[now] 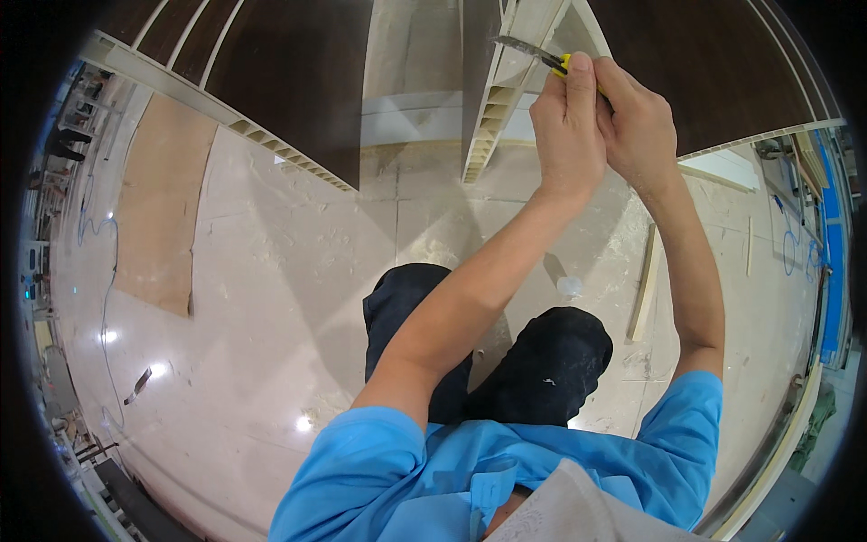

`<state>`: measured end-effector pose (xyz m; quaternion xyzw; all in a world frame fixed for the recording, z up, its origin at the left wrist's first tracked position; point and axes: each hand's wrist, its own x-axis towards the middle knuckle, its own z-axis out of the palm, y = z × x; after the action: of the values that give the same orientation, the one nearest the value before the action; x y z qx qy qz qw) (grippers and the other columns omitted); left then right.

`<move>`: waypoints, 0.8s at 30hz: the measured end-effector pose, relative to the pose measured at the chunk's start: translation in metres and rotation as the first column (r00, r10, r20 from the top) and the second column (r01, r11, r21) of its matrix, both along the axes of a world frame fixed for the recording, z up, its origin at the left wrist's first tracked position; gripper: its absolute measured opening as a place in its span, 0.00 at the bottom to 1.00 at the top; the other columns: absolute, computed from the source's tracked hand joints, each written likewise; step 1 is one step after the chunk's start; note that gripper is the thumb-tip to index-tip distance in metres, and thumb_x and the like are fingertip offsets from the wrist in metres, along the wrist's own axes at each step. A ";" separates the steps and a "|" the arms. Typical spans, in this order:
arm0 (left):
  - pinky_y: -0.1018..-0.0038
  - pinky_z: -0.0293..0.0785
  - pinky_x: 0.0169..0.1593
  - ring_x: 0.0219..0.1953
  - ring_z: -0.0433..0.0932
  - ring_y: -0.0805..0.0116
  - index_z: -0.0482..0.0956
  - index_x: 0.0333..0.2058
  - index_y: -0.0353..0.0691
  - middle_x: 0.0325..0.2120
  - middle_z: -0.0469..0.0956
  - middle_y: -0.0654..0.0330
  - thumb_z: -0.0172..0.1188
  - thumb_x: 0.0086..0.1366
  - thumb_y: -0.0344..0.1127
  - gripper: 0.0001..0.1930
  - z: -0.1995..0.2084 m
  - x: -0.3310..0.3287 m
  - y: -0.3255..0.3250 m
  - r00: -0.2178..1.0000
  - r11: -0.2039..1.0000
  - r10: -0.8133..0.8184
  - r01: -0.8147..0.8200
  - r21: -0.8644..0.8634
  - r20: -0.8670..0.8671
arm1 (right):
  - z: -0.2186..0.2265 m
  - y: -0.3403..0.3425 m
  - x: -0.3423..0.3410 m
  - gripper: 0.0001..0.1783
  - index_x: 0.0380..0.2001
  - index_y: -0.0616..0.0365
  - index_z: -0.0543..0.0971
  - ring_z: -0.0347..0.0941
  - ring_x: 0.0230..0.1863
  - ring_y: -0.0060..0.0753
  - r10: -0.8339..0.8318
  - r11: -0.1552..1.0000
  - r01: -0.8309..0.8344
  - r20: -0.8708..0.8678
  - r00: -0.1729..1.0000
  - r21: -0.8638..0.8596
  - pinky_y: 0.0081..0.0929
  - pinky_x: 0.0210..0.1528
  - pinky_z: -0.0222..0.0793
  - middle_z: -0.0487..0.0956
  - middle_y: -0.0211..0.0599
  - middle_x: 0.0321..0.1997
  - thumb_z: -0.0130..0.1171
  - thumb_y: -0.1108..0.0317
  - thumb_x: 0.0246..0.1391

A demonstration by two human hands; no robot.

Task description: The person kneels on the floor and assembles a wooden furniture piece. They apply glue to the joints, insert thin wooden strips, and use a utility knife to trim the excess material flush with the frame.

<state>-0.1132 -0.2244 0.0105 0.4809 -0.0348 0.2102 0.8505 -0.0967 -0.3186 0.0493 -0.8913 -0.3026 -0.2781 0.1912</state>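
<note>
Head view shows a slim metal-bladed, yellow-handled knife (545,57).

Counting 2 bare hands: left (571,140), right (645,122). 1 utility knife (553,61). 2 rolled-down short sleeves, blue: left sleeve (370,447), right sleeve (691,406). 2 dark trouser knees: left knee (406,294), right knee (562,348). 2 large dark brown panel faces: left face (293,81), right face (700,72). At least 2 cellular panel edges: left edge (289,154), centre edge (492,117). 1 brown cardboard sheet (164,203). 2 pale strips on floor, right side: thick strip (645,285), thin strip (749,244). 1 small translucent piece (569,286). 1 dark scrap (137,386). Blue hose (790,248) near right rim: loops overlap, no sure count.
</note>
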 end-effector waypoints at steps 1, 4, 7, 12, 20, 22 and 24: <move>0.75 0.59 0.32 0.28 0.61 0.79 0.69 0.27 0.41 0.23 0.65 0.72 0.43 0.85 0.53 0.27 0.000 0.001 0.001 1.000 1.000 -0.007 0.007 0.001 -0.002 | 0.000 0.001 0.000 0.06 0.40 0.50 0.76 0.81 0.31 0.53 -0.007 1.000 0.007 -0.003 1.000 -0.009 0.46 0.29 0.74 0.83 0.34 0.33 0.60 0.63 0.66; 0.74 0.58 0.31 0.28 0.61 0.79 0.70 0.27 0.41 0.23 0.65 0.72 0.44 0.85 0.53 0.27 -0.002 0.007 0.008 0.998 1.000 0.001 -0.003 0.030 0.064 | -0.001 0.006 0.003 0.06 0.41 0.50 0.76 0.81 0.31 0.53 -0.008 1.000 0.008 0.011 1.000 0.005 0.46 0.30 0.74 0.83 0.35 0.33 0.60 0.63 0.66; 0.73 0.57 0.31 0.28 0.60 0.79 0.69 0.26 0.41 0.23 0.65 0.71 0.45 0.85 0.54 0.28 -0.005 0.007 0.010 0.999 0.999 -0.005 0.003 0.041 0.054 | -0.003 0.009 -0.001 0.06 0.41 0.51 0.76 0.81 0.32 0.54 -0.050 0.999 0.051 -0.016 0.999 0.010 0.47 0.31 0.75 0.83 0.36 0.34 0.60 0.63 0.66; 0.72 0.56 0.30 0.26 0.60 0.78 0.67 0.23 0.40 0.20 0.64 0.70 0.46 0.84 0.54 0.30 -0.008 0.006 0.013 0.998 0.997 0.008 -0.013 0.078 0.064 | -0.007 0.011 -0.004 0.07 0.40 0.52 0.75 0.81 0.34 0.57 -0.050 0.998 0.051 -0.050 0.998 0.025 0.49 0.33 0.74 0.83 0.38 0.35 0.61 0.63 0.66; 0.73 0.62 0.30 0.26 0.65 0.77 0.73 0.26 0.36 0.20 0.69 0.68 0.49 0.83 0.54 0.29 -0.016 0.005 0.016 0.999 0.998 -0.005 0.003 0.071 0.032 | -0.015 0.011 -0.002 0.08 0.39 0.53 0.73 0.81 0.33 0.60 -0.047 0.999 0.048 -0.075 0.996 0.017 0.53 0.33 0.73 0.84 0.43 0.34 0.60 0.63 0.66; 0.73 0.62 0.30 0.27 0.65 0.77 0.73 0.26 0.36 0.21 0.70 0.68 0.49 0.83 0.54 0.29 -0.019 0.006 0.015 0.998 0.998 -0.065 0.065 -0.008 0.019 | -0.017 0.010 -0.002 0.08 0.40 0.53 0.73 0.80 0.32 0.60 -0.042 0.999 0.043 -0.055 0.998 0.007 0.54 0.32 0.73 0.84 0.43 0.34 0.60 0.63 0.66; 0.72 0.62 0.30 0.27 0.65 0.77 0.73 0.27 0.36 0.21 0.70 0.68 0.49 0.83 0.54 0.29 -0.021 0.006 0.015 0.996 0.996 -0.086 0.086 -0.035 0.009 | -0.019 0.009 -0.002 0.08 0.40 0.53 0.73 0.80 0.32 0.61 -0.030 0.999 0.031 -0.044 0.999 0.007 0.54 0.32 0.73 0.83 0.44 0.33 0.60 0.63 0.67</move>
<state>-0.1076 -0.2096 -0.0104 0.4632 -0.0552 0.1756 0.8669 -0.0982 -0.3094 0.0299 -0.9010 -0.2836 -0.2626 0.1971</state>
